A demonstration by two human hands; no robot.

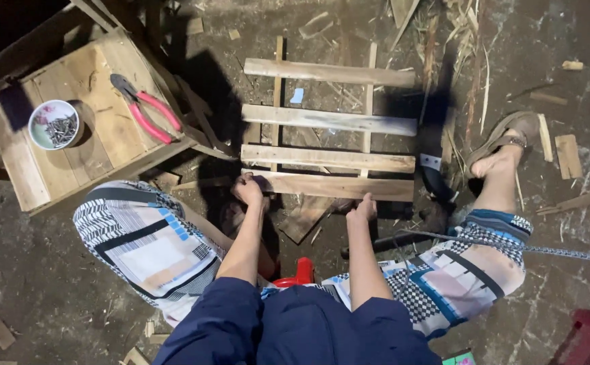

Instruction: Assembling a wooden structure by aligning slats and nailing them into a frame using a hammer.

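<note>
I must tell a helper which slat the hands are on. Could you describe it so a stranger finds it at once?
Find the slatted frame on the floor between the person's knees. It has four horizontal slats; take the one closest to the person, the nearest slat. Only this slat has the left hand and the right hand at its near edge.

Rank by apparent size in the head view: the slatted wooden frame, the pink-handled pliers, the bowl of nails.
1. Slatted wooden frame, by far the largest; both hands touch its nearest slat.
2. Pink-handled pliers, longer than the bowl is wide, though thin.
3. Bowl of nails, close to the pliers in overall area, so that pair is unsure.
</note>
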